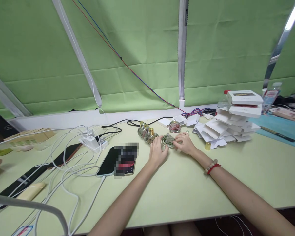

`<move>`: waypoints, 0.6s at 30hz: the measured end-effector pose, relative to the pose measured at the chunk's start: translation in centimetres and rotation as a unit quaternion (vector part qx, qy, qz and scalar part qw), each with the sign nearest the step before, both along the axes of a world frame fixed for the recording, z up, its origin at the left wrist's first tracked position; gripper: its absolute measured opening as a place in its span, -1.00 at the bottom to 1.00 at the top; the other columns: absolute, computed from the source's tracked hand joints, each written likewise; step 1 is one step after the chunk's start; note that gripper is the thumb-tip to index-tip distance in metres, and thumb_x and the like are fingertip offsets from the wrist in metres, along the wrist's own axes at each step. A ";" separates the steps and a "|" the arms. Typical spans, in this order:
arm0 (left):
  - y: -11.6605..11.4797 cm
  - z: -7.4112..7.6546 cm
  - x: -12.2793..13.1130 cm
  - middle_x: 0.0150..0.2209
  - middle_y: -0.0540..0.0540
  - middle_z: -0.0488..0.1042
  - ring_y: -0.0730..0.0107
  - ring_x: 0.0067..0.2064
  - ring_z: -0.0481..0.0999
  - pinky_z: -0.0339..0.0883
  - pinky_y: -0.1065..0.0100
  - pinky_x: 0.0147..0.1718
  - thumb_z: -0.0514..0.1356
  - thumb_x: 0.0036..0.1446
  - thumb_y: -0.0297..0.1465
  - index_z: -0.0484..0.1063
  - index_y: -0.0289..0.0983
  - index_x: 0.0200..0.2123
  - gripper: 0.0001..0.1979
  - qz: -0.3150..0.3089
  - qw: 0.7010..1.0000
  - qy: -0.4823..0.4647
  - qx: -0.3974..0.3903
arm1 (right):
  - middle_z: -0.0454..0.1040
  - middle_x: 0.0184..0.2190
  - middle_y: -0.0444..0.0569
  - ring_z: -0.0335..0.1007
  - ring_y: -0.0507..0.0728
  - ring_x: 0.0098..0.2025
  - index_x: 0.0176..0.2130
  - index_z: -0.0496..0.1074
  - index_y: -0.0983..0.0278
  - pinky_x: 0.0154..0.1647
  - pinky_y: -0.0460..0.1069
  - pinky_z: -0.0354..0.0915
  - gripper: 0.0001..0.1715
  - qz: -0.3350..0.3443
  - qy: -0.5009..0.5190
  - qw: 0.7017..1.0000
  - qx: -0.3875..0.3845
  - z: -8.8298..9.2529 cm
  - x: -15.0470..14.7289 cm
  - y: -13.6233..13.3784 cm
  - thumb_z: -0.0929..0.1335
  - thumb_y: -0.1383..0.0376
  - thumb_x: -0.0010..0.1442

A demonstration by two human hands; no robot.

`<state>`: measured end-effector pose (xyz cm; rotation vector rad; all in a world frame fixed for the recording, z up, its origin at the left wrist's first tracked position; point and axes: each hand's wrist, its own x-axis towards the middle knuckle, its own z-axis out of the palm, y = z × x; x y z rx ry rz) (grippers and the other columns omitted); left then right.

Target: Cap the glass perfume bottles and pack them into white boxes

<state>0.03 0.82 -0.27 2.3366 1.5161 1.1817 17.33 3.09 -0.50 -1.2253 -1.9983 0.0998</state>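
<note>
A round, flat clear glass perfume bottle [168,140] with dark green contents stands between my two hands, no gold cap visible on its neck. My left hand [158,151] is closed at its left side, fingers curved and thumb by its lower edge. From the right, my right hand [186,143] pinches the bottle's edge with thumb and fingers. Just beyond my left hand is a row of several similar bottles [145,133] with gold caps. Behind the middle bottle stands another round glass bottle [174,126] with reddish contents. A small clear cap [187,132] lies beyond my right hand.
To the right, white boxes [244,98] are piled over loose folded cartons [215,126], with a gold cap [207,146] in front. Two phones [110,161] lie left of my left arm. White cables [64,170] and a power strip [92,142] spread across the left side.
</note>
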 end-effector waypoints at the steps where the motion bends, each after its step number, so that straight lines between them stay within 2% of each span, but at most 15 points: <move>1: 0.0 0.0 0.0 -0.05 -0.18 0.39 0.20 0.01 0.36 0.17 0.15 -0.01 0.06 0.10 -0.43 0.21 -0.27 0.02 -0.63 -0.005 1.000 0.000 -0.002 | 0.56 -0.44 -0.13 0.38 0.08 -0.24 -0.70 0.41 0.24 -0.05 0.07 0.03 -0.63 0.005 0.000 1.000 -0.007 0.0 0.1 0.0 0.30 0.33 0.08; 7: -0.2 0.2 0.0 0.04 -0.20 0.36 0.16 0.07 0.31 0.13 0.12 0.04 0.07 0.10 -0.41 0.17 -0.27 0.09 -0.55 -0.014 1.000 0.021 -0.013 | 0.54 -0.50 -0.14 0.36 0.09 -0.26 -0.71 0.35 0.25 -0.04 0.07 0.03 -0.66 0.043 -0.004 0.999 -0.014 0.1 0.0 -0.2 0.27 0.39 0.03; 18: -0.1 0.1 -0.1 0.02 -0.19 0.37 0.17 0.06 0.33 0.17 0.15 0.02 0.08 0.09 -0.42 0.19 -0.25 0.08 -0.56 -0.019 0.999 0.028 0.007 | 0.48 -0.49 -0.06 0.35 0.11 -0.27 -0.66 0.33 0.26 -0.13 0.03 0.15 -0.78 0.037 -0.030 0.999 -0.002 0.3 0.0 -0.4 0.29 0.40 -0.03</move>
